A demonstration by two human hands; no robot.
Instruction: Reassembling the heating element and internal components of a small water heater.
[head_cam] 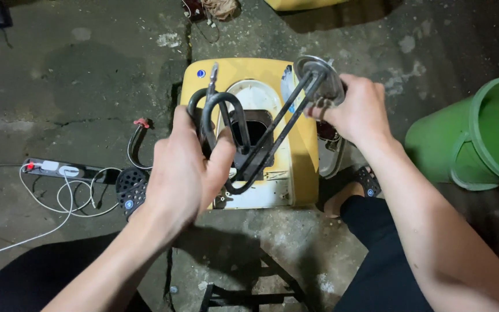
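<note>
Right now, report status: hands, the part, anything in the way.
Left hand gripping the heating element loops. Right hand holding its round flange. Element held above yellow heater casing, clear of the opening. Nothing blocking.

The yellow appliance casing (304, 150) on the floor is the landmark; a small round blue sticker (201, 74) sits at its upper left corner; a pale label with blue marks (287, 81) lies near its upper right edge; no packages, signs or screens show.
</note>
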